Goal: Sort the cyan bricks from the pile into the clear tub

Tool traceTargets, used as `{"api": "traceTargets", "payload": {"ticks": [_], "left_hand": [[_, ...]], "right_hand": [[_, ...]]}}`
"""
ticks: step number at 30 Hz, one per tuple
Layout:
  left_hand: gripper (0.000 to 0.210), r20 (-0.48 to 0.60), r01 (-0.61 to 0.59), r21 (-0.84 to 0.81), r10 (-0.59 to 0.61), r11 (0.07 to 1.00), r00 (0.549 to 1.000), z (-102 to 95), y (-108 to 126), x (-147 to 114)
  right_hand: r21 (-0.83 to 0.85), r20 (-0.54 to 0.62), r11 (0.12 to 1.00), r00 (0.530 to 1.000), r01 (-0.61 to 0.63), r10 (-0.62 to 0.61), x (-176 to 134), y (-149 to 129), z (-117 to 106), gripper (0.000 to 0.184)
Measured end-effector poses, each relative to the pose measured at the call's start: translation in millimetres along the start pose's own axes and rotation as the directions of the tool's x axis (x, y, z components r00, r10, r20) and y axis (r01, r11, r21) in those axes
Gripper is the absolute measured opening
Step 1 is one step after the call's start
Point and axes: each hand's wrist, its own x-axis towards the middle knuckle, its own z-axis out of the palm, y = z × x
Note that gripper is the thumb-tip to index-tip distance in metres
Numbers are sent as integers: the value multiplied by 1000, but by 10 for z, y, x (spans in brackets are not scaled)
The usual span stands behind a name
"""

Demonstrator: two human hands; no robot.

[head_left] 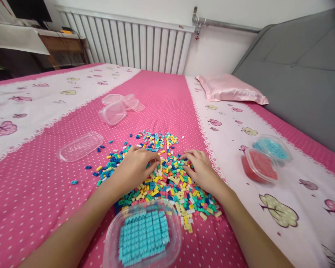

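Note:
A pile of small toy building bricks (pixel 167 186) in many colours lies spread on the bed. My left hand (pixel 138 163) rests over the pile's left side, fingers curled, with thumb and forefinger tips close together. Whatever may be between those tips is too small to make out. Over the right side of the pile is my right hand (pixel 199 167), its fingers bent and spread, thumb apart from the forefinger, and no brick visible in it. Closest to me, between my forearms, stands a clear plastic container (pixel 111 238) with light-blue bricks (pixel 143 236) packed in tidy rows.
To the right, a tub of red bricks (pixel 259 167) stands beside a tub of blue bricks (pixel 273 147). A clear lid (pixel 80 146) lies left of the pile, and several clear lids (pixel 114 112) lie farther back. A pink pillow (pixel 230 87) sits by the grey headboard (pixel 298 67).

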Motion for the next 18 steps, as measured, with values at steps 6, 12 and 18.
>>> {"api": "traceTargets", "payload": {"ticks": [6,12,18], "left_hand": [[23,-7,-1,5,1,1000,1000,17,-20,-10],[23,-6,-2,17,2,1000,1000,30,-25,4],[23,1,1,-6,-1,1000,1000,14,-12,-2]], "right_hand": [[21,-39,1000,999,-2,3,36,28,-40,15],[40,-59,999,998,5,-2,37,24,-48,13],[68,-84,998,996,5,1,39,-37,-80,12]]}}
